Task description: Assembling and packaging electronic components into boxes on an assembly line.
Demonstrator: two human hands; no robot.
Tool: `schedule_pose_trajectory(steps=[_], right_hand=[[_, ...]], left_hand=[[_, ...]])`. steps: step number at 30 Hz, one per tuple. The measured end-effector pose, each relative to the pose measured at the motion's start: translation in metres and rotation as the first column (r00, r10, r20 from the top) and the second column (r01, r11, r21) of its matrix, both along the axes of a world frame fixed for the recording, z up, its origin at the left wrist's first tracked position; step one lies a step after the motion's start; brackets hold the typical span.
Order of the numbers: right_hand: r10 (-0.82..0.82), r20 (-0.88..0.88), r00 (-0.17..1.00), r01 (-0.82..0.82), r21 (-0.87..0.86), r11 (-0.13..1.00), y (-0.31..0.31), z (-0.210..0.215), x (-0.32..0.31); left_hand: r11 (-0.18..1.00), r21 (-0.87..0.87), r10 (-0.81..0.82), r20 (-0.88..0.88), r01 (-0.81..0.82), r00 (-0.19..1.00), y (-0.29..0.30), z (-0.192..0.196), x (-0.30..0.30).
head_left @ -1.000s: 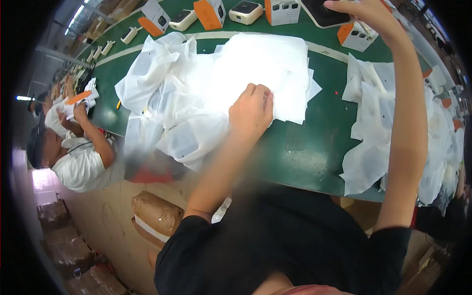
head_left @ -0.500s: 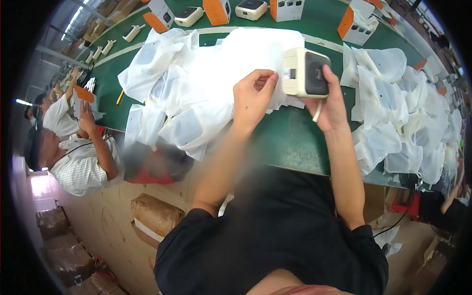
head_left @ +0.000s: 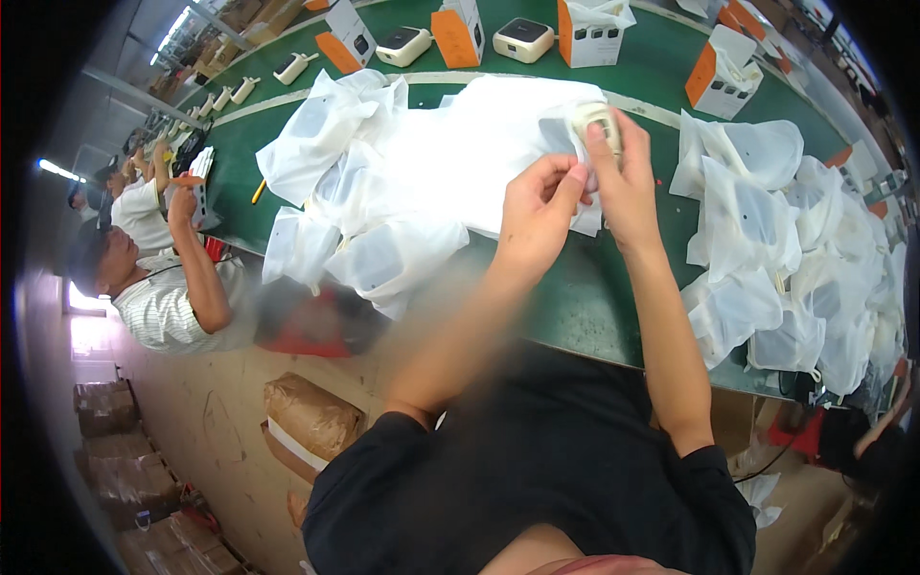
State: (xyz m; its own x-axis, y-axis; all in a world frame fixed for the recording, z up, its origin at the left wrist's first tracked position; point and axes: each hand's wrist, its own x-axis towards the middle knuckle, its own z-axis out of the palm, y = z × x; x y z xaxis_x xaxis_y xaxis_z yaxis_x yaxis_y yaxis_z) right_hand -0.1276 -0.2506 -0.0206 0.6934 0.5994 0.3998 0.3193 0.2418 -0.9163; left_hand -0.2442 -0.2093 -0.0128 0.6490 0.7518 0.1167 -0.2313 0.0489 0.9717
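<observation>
My right hand (head_left: 623,182) grips a small cream box-shaped device (head_left: 596,123) and holds it against the top of a pile of white fabric bags (head_left: 450,163) on the green table (head_left: 575,297). My left hand (head_left: 539,213) pinches the edge of the top white bag just beside the device. Most of the device is covered by my fingers and the bag.
Filled white bags (head_left: 767,259) are heaped at the right. Orange-and-white boxes (head_left: 724,72) and more cream devices (head_left: 522,38) stand along the far side. A seated co-worker (head_left: 158,278) works at the left. Wrapped brown parcels (head_left: 307,422) lie on the floor.
My right hand has carried the cream device from mid-air down onto the bag pile. My left hand has shifted to the right and now pinches the bag beside it.
</observation>
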Motion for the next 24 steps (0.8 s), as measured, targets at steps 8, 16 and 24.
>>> schedule_pose_trajectory(steps=[8,16,24], right_hand=[[0.215,0.098,0.972,-0.213,-0.031,0.977,-0.021,-0.007,0.016],[0.076,0.24,0.968,-0.069,-0.039,0.997,-0.01,-0.056,0.048],[0.143,-0.66,0.737,0.008,0.22,0.975,-0.026,-0.002,0.025]], left_hand=[[0.948,-0.317,0.082,0.302,0.019,0.95,0.069,0.051,0.012],[0.649,0.559,-0.406,-0.319,0.516,0.856,0.025,0.107,0.041],[0.236,0.972,0.376,-0.076,-0.016,0.923,0.375,0.098,0.106]])
